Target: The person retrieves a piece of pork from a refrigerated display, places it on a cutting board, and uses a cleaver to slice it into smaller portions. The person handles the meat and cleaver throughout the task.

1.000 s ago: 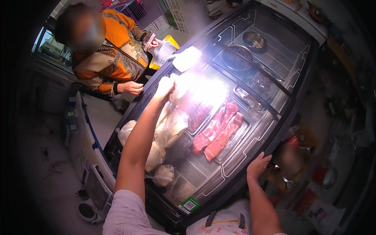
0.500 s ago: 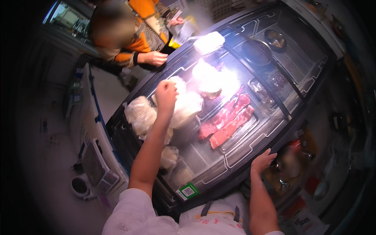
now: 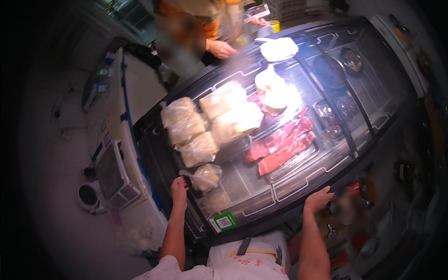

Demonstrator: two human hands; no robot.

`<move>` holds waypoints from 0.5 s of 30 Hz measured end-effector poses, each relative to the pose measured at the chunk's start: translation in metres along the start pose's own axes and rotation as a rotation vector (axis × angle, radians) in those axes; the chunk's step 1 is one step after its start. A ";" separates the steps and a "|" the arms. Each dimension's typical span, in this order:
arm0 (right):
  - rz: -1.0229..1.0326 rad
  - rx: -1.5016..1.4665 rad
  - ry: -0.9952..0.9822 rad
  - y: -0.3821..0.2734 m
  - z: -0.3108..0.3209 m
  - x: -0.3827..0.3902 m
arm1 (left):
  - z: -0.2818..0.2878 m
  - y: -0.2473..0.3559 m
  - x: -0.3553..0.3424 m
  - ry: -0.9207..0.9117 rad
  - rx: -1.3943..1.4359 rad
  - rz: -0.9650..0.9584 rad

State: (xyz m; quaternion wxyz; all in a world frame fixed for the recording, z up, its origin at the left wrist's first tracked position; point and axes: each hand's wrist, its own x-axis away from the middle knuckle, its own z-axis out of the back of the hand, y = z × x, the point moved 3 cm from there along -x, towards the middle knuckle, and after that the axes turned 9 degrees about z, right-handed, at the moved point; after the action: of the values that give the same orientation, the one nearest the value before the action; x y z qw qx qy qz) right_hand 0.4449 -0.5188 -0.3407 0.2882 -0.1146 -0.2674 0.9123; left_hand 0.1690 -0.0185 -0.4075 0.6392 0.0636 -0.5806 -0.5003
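Note:
My left hand (image 3: 179, 189) is down at the left end of a dark-framed display case (image 3: 289, 192), its fingers curled against the black frame. Whether they grip anything is hidden. Just beside it lies a knotted clear bag of pale food (image 3: 208, 176). My right hand (image 3: 318, 199) is at the case's near edge, fingers stretched out, with nothing seen in it. Inside the case, several pale blocks in clear bags (image 3: 199, 148) sit on the left. Strips of raw red meat (image 3: 285, 151) lie on a tray in the middle.
Across the case stands a person, one hand (image 3: 221, 49) by its far edge. A white package (image 3: 278, 49) rests at that edge under glare. To the left is a scale (image 3: 114, 175) on a white counter. Scissors (image 3: 332, 232) lie low on the right.
My left hand has come back from above the bagged blocks to the case's left edge. My right hand stays by the near edge. The view has shifted, and the other person has moved.

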 end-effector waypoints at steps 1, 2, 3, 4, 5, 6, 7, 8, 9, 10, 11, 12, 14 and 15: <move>0.068 0.053 0.016 0.015 -0.011 -0.010 | -0.004 0.007 -0.004 -0.003 0.008 -0.029; 0.104 0.021 0.057 0.008 -0.024 -0.019 | -0.019 0.027 0.002 -0.008 0.009 -0.058; 0.044 0.035 0.003 0.006 -0.031 -0.033 | -0.040 0.050 0.004 -0.047 0.075 -0.105; -0.013 0.041 -0.061 0.006 -0.034 -0.041 | -0.045 0.053 0.006 -0.052 0.068 -0.124; -0.087 -0.006 -0.074 0.014 -0.026 -0.035 | -0.044 0.049 0.006 -0.058 0.064 -0.140; -0.102 0.025 -0.072 0.019 -0.020 -0.030 | -0.041 0.045 0.006 -0.064 0.061 -0.155; -0.098 0.050 -0.060 0.021 -0.019 -0.030 | -0.038 0.042 0.006 -0.066 0.061 -0.173; -0.094 0.073 -0.050 0.024 -0.020 -0.033 | -0.039 0.046 0.004 -0.067 0.061 -0.191; -0.087 0.093 -0.066 0.026 -0.024 -0.042 | -0.041 0.052 -0.003 -0.079 0.027 -0.137; -0.076 0.113 -0.083 0.027 -0.028 -0.051 | -0.046 0.057 -0.008 -0.088 -0.005 -0.083; -0.086 0.087 -0.092 0.025 -0.025 -0.052 | -0.056 0.067 -0.003 -0.074 -0.006 -0.050; -0.093 0.073 -0.081 0.028 -0.025 -0.054 | -0.062 0.077 0.004 -0.059 -0.006 -0.018; -0.094 0.040 -0.073 0.033 -0.027 -0.054 | -0.065 0.081 0.007 -0.038 0.022 0.018; -0.093 0.031 -0.074 0.035 -0.028 -0.052 | -0.062 0.077 0.004 -0.039 0.045 0.023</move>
State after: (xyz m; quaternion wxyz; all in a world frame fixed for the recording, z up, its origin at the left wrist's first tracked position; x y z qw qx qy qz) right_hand 0.4814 -0.5616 -0.3805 0.3220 -0.0639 -0.2686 0.9056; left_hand 0.2619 -0.0151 -0.3734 0.6319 0.0613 -0.6048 -0.4808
